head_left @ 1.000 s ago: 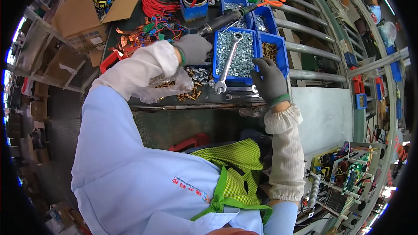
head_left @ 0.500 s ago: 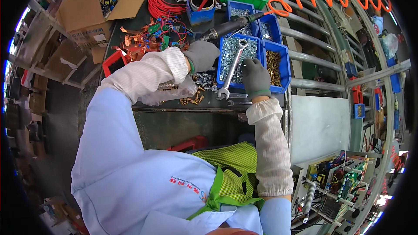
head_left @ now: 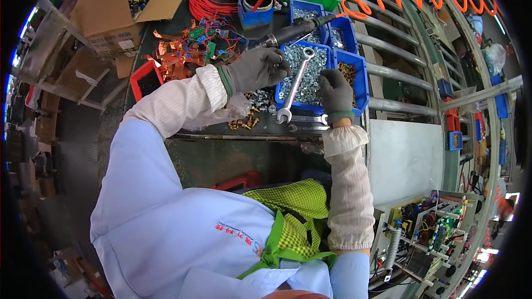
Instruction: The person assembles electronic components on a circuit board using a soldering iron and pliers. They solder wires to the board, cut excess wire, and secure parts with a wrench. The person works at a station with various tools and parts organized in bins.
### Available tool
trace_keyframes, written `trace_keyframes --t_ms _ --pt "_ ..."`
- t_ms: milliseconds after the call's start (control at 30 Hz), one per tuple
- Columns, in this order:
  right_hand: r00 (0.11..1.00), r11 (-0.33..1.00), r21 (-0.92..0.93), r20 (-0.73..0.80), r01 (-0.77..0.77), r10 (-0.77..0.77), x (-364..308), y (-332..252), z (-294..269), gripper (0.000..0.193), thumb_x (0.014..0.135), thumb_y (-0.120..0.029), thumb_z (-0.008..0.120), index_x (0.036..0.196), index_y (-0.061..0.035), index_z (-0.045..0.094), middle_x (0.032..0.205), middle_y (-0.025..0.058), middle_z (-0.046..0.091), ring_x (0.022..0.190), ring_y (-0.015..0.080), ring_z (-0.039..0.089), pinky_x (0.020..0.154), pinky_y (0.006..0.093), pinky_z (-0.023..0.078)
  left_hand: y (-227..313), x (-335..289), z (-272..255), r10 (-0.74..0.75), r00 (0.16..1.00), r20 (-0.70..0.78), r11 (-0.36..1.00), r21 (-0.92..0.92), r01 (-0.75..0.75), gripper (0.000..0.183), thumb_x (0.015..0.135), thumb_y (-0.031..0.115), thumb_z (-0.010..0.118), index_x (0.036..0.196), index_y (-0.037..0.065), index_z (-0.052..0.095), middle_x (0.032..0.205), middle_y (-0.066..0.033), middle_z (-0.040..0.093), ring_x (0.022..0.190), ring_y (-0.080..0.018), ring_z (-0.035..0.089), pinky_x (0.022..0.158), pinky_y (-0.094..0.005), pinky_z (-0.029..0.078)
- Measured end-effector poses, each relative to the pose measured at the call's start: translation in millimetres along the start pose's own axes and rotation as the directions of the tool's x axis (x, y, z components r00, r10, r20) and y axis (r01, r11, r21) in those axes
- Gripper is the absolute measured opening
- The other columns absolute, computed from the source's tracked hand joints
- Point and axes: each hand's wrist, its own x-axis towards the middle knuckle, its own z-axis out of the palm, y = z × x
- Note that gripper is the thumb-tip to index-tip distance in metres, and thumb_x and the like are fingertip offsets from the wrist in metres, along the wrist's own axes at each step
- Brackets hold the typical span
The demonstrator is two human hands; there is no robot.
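My left hand (head_left: pixel 254 71), in a grey glove, is beside the left rim of a blue bin (head_left: pixel 305 107) of small silvery fasteners. Its fingers curl together at the tips; a small dark spot shows there, too small to name. Over the bin's right side is my gloved right hand (head_left: pixel 337 94), fingertips pressed together; anything in them is hidden. A combination wrench (head_left: pixel 298 84) lies slantwise across the bin, between both hands. Behind my left hand rests a dark power screwdriver (head_left: pixel 285 34) on an orange coiled hose (head_left: pixel 357 14).
More wrenches (head_left: pixel 310 128) lie at the table's front edge. Brass screws (head_left: pixel 244 123) and a clear plastic bag (head_left: pixel 219 116) are below my left hand. Copper pieces and wired parts (head_left: pixel 180 50), a red bin (head_left: pixel 145 80) and a cardboard box (head_left: pixel 105 22) stand left. Metal rollers (head_left: pixel 396 77) run right.
My left hand has moved slightly down from the screwdriver, its fingers now pointing right at the bin. My right hand has shifted a little to the right and away from the wrench.
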Motion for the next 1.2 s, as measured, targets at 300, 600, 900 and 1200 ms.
trace_keyframes --t_ms 300,600,900,1200 --pt "0.934 0.933 -0.028 0.017 0.358 -0.358 -21.5 -55.4 14.8 0.018 0.084 -0.011 0.066 0.100 -0.0029 0.065 0.089 0.0135 0.069 0.075 0.0215 0.067 0.067 0.0310 0.052 -19.7 -11.2 33.7 0.043 0.983 -0.181 0.999 0.015 -0.042 0.040 0.100 0.037 0.040 0.106 -0.001 0.051 0.100 -0.0127 0.058 0.092 -0.0282 0.061 0.083 -0.0393 0.055" --pt "0.944 0.934 -0.140 0.024 0.329 -0.329 -24.9 -39.2 -8.8 0.028 0.084 -0.017 0.067 0.106 -0.0005 0.065 0.096 0.0160 0.069 0.088 0.0257 0.068 0.077 0.0349 0.052 25.4 -3.5 -0.8 0.075 0.953 -0.292 0.881 0.467 0.074 0.025 0.097 0.033 0.050 0.102 0.009 0.056 0.077 0.0010 0.055 0.062 -0.0124 0.053 0.059 -0.0229 0.044" --pt "0.973 0.968 -0.113 0.094 0.222 -0.212 -53.1 -15.9 -13.4 0.027 0.084 -0.018 0.066 0.105 -0.0013 0.066 0.095 0.0148 0.069 0.085 0.0255 0.068 0.077 0.0338 0.052 6.8 10.5 15.6 0.164 0.984 -0.069 -0.872 0.457 0.177 0.020 0.079 0.017 0.057 0.092 0.007 0.069 0.085 -0.0141 0.069 0.080 -0.0326 0.068 0.065 -0.0458 0.054" --pt "0.986 0.989 -0.010 0.081 0.145 -0.144 -101.3 1.3 -33.1 0.022 0.085 -0.011 0.065 0.104 0.0009 0.065 0.091 0.0129 0.069 0.079 0.0198 0.067 0.071 0.0309 0.052 6.5 38.2 22.7 0.107 0.991 -0.076 -0.924 0.361 0.128 0.018 0.076 0.014 0.061 0.085 0.005 0.073 0.086 -0.0162 0.070 0.078 -0.0333 0.069 0.063 -0.0450 0.055"
